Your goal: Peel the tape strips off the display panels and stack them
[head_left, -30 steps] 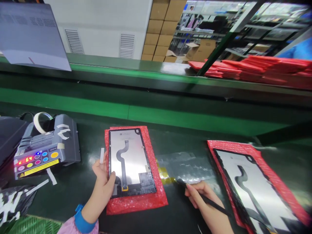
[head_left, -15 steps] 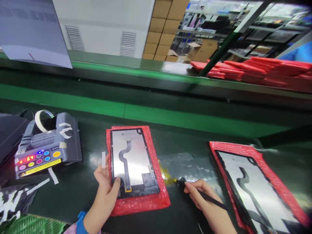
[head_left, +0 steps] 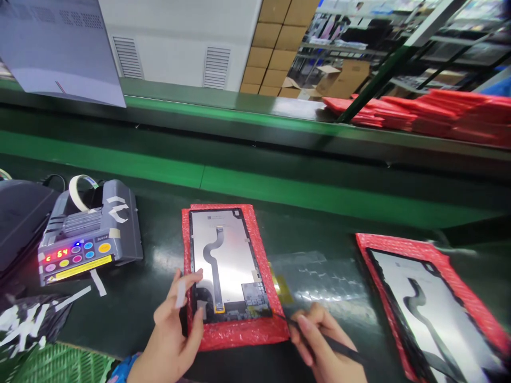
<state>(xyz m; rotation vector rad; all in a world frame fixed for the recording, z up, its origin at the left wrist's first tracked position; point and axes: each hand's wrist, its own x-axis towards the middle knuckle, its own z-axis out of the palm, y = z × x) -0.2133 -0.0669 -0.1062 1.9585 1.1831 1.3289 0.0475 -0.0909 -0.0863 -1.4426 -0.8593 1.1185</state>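
A tablet screen assembly lies back side up on a red bubble-wrap pouch, a grey flex cable curving down its silver back. My left hand is at the screen's lower left edge, thumb and index finger apart. A short white tape strip clings to a finger of that hand. My right hand grips slim black tweezers, their tip at the screen's lower right corner. Beside the pouch, yellow tape shows on the bench.
A tape dispenser with a lit display stands left. White tape scraps lie on black plastic above a green basket. A second screen on red wrap lies right. Red pouches are stacked on the shelf behind.
The tweezers in my right hand moved left and down from the yellow tape to the screen's corner. My left hand shifted its grip, fingers spreading. The view turned slightly left.
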